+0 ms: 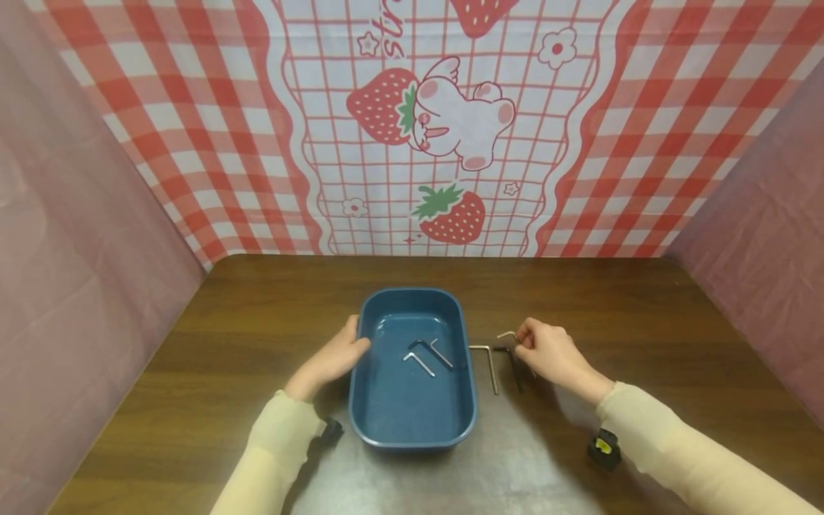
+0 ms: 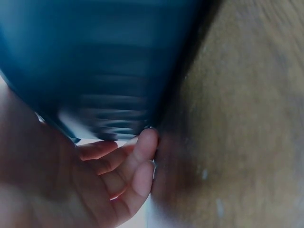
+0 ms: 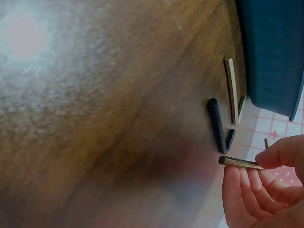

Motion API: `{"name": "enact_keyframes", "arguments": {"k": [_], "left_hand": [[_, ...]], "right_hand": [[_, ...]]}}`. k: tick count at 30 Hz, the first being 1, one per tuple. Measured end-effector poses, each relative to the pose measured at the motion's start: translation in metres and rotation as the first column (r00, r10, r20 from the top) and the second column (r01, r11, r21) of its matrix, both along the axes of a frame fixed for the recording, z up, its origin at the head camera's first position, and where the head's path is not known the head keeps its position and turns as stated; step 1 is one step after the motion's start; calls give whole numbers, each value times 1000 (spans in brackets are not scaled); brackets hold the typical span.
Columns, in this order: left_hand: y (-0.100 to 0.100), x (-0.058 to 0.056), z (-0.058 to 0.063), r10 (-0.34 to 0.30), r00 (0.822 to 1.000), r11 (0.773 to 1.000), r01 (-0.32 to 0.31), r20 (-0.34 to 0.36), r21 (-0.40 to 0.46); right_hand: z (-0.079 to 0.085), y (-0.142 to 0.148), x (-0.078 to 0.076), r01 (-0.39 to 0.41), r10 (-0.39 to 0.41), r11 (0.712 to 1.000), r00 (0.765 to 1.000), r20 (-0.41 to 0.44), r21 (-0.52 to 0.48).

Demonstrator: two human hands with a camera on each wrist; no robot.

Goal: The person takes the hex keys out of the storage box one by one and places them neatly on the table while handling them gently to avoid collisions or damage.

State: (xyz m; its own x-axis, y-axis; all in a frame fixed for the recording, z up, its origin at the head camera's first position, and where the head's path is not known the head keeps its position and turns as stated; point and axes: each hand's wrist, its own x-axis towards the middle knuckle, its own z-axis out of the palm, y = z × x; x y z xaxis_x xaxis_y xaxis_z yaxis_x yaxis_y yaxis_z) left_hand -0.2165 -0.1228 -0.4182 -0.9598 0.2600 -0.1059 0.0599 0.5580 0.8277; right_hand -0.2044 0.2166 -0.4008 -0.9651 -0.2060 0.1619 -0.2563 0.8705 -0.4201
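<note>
My left hand (image 1: 335,356) holds the left side of a deep blue tray (image 1: 412,435), thumb at the rim and fingers along the outer wall. In the left wrist view, the fingertips (image 2: 146,142) lie low by the tray's base, close over the table. To the tray's right, my right hand (image 1: 555,355) pinches a brass-coloured hex key (image 3: 240,163) between thumb and fingers. Beside it a black hex key (image 3: 216,124) lies on the table. Another brass-coloured hex key (image 1: 493,373) is nearer the tray wall. Silver and dark hex keys (image 1: 421,365) lie inside the tray.
The brown wooden table (image 1: 257,300) carries everything. A red-and-white checked cloth (image 1: 212,143) with strawberries hangs behind its far edge, and pink cloths (image 1: 96,214) hang at both sides. A black wrist device (image 1: 604,449) is at the right sleeve.
</note>
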Motion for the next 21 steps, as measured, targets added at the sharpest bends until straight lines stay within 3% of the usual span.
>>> {"name": "enact_keyframes", "arguments": {"k": [21], "left_hand": [[-1, 0, -1, -12, 1000, 1000, 12, -9, 8]], "right_hand": [[-9, 12, 5, 87, -89, 996, 989, 122, 21]]}}
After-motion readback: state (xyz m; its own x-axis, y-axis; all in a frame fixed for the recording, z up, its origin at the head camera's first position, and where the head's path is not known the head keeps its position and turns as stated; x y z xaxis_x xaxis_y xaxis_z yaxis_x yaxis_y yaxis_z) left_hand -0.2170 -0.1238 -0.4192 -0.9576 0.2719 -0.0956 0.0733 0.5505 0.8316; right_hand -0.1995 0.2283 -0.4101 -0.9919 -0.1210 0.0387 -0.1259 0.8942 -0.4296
